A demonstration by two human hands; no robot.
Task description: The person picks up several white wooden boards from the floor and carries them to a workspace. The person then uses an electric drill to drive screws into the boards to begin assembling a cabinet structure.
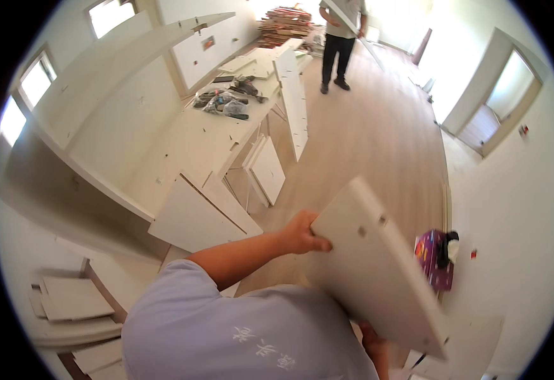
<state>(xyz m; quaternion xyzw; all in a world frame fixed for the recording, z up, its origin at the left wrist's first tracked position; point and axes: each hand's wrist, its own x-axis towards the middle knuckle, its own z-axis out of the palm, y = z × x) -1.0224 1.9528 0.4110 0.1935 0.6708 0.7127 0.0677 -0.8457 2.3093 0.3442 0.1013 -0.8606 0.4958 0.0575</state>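
Note:
A white furniture board (372, 266) with drilled holes along its long edge slants in front of my body. My left hand (302, 233) is closed over its left edge, thumb on the near face. At the board's lower edge is my right hand (373, 345), partly hidden by the panel and apparently gripping it; its fingers show only in part. The end of the board close to me looks slightly blurred.
A long white bench (163, 136) on the left carries plastic-wrapped hardware (223, 103). Panels (191, 218) lean near it, and another board (291, 101) stands beyond. A purple box (434, 259) is by the right wall. Further off, a person (340, 44) carries a long board.

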